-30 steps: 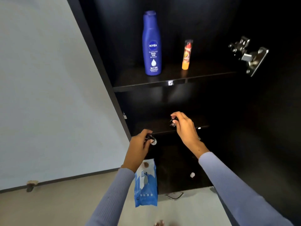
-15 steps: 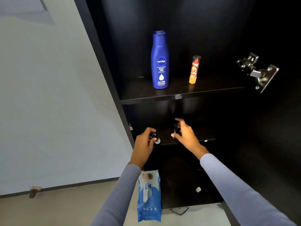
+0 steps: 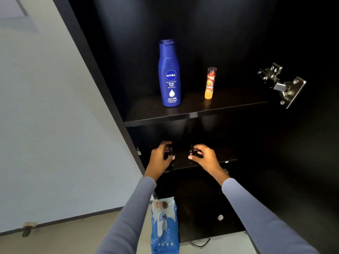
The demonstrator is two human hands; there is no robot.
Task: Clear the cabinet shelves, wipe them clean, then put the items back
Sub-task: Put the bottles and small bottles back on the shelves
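Hands at frame centre — left hand [image 3: 161, 158] grips a small dark bottle [image 3: 171, 152], right hand [image 3: 203, 158] pinches another small dark vial [image 3: 191, 150] — over the lower shelf [image 3: 211, 160].

You face a pale blue-grey painted wall [image 3: 45, 125] left of where the grips sit, meeting a beige floor [image 3: 73, 235] along a dark skirting strip [image 3: 64, 219] below them; up and right, a shiny metal door hinge [image 3: 282, 85] catches light against deep shadow
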